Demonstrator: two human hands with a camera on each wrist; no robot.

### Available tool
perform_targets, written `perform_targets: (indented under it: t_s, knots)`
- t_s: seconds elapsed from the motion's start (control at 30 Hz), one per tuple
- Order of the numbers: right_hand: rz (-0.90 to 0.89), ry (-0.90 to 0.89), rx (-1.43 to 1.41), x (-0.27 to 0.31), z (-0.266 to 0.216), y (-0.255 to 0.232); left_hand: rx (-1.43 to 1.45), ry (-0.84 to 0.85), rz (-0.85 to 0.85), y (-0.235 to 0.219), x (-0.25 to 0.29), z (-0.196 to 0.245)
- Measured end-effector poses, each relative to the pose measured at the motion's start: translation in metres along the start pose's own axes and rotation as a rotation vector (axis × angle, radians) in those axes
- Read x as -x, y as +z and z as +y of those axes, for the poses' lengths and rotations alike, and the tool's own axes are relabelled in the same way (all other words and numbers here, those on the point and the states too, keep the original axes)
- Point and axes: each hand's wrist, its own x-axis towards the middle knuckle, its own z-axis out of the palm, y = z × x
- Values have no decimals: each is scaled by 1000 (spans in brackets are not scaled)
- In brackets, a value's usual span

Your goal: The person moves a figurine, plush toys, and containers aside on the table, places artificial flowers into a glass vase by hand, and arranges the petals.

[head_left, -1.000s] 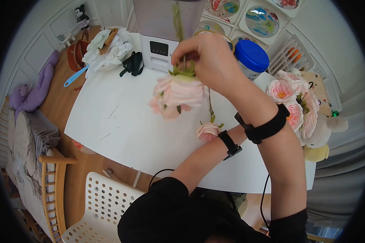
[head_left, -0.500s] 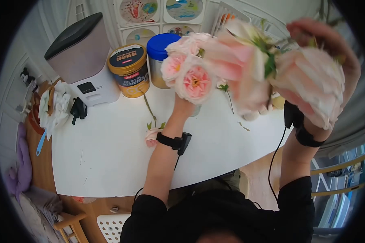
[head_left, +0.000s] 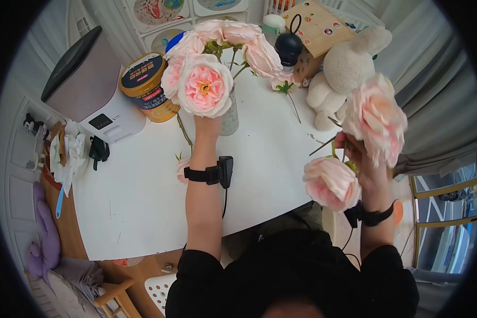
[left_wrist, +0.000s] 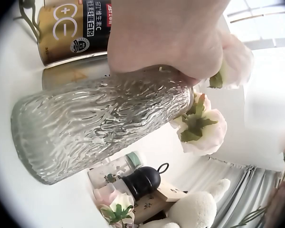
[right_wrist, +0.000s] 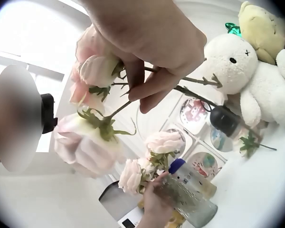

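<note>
A ribbed clear glass vase point(left_wrist: 95, 123) stands on the white table point(head_left: 270, 159), with several pink roses point(head_left: 204, 88) rising from its mouth. My left hand point(left_wrist: 166, 38) grips the vase near its rim; the head view has it mostly hidden behind the blooms. Over the right side of the table, my right hand point(right_wrist: 156, 42) pinches the stems of several more pink roses point(right_wrist: 88, 142). Of these, one bloom point(head_left: 376, 121) is up beside the fingers and another point(head_left: 331, 183) hangs lower. Their bare stem ends point(head_left: 322, 147) point left, apart from the vase.
One loose rose point(head_left: 182, 169) lies left of my left forearm, another point(head_left: 285, 86) behind the vase to the right. A gold can point(head_left: 149, 87) and a tall dispenser point(head_left: 85, 79) stand left. A black-topped bottle point(head_left: 289, 49) and plush rabbit point(head_left: 350, 66) are at back right.
My right hand has carried its roses from over the table's left-middle out to the right and lower. My left hand has come to the vase of roses. The head view has swung right.
</note>
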Motion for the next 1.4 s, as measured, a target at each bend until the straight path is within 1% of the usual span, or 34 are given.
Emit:
perform_targets:
  t_s: [0.03, 0.07, 0.1, 0.13, 0.17, 0.2, 0.23, 0.3, 0.37, 0.4, 0.53, 0.6, 0.63, 0.67, 0.7, 0.73, 0.77, 0.8, 0.83, 0.9, 0.97, 1.0, 1.03, 1.07, 1.1, 1.13, 1.17, 1.2, 1.27, 1.37, 1.4]
  knots:
    - [-5, 116, 76, -9, -7, 5, 78, -68, -47, -1, -1, 4]
    - [35, 134, 87, -15, -10, 14, -36, -46, -38, 1, -2, 10]
    - [-50, 243, -35, -26, -11, 19, -37, -54, -45, 1, -2, 9]
    - [-147, 284, -195, -49, 7, -4, -58, -56, -54, 0, -2, 8]
    - [-424, 251, -200, -73, 18, -15, -79, -59, -65, 0, -2, 6]
    - [-388, 470, -386, -110, 53, -30, -101, -60, -75, -1, -2, 4]
    - [-205, 345, -47, -98, 24, 11, -123, -58, -85, -1, -2, 1]
    - [-115, 544, 276, -124, 28, 23, -160, -41, -96, -3, -1, -6]
    - [-90, 645, 221, -148, 41, 33, -190, -16, -101, -5, 0, -13]
    - [-85, 643, 262, -149, 42, 43, -204, -2, -102, -6, 1, -17]
    - [-128, 597, 220, -160, 54, 63, -271, 51, -80, -8, 3, -26]
    - [-200, 503, 425, -160, 50, 63, -339, 60, -31, -9, 6, -28]
    - [-248, 456, 526, -158, 47, 65, -235, 82, 55, -7, 10, -26]
    - [-226, 333, 693, -147, 40, 70, -129, 110, 144, 3, 11, -22]
    - [-202, 197, 852, -131, 30, 75, -111, 106, 135, 5, 10, -13]
    - [-374, 96, 906, -117, 18, 78, -88, 106, 126, 6, 8, -1]
    - [-544, -7, 955, -100, 3, 83, -42, 111, 151, 8, 6, 10]
    - [-677, 6, 961, -73, -20, 111, 6, 116, 173, 13, 4, 23]
    - [-867, -146, 945, -45, -36, 144, 58, 113, 187, 16, 5, 30]
    - [-1203, -547, 789, -20, -33, 194, 98, 130, 192, 19, 4, 33]
    - [-1278, -736, 1041, -14, -18, 241, 110, 155, 187, 15, 1, 33]
    - [-1274, -617, 1280, -19, 0, 267, 99, 158, 186, 7, 5, 35]
    - [-1255, -489, 1517, -33, 25, 292, 89, 164, 187, 8, -2, 31]
    - [-1287, -287, 1672, -52, 47, 310, 79, 173, 185, 5, 9, 37]
    - [-1303, -70, 1818, -72, 68, 324, 72, 181, 183, 1, 32, 49]
    - [-1293, 38, 1892, -90, 86, 333, 67, 187, 180, -5, 49, 57]
    - [-1277, 150, 1964, -101, 98, 338, 64, 195, 177, -17, 54, 59]
    - [-1294, 199, 1977, -103, 101, 338, 61, 203, 176, -3, 57, 58]
    - [-1335, 304, 2003, -105, 105, 334, 56, 214, 180, -9, 66, 58]
    - [-1364, 160, 1995, -103, 114, 332, 44, 203, 183, -14, 65, 56]
    - [-1320, 95, 1924, -104, 116, 330, 41, 196, 181, -13, 67, 56]
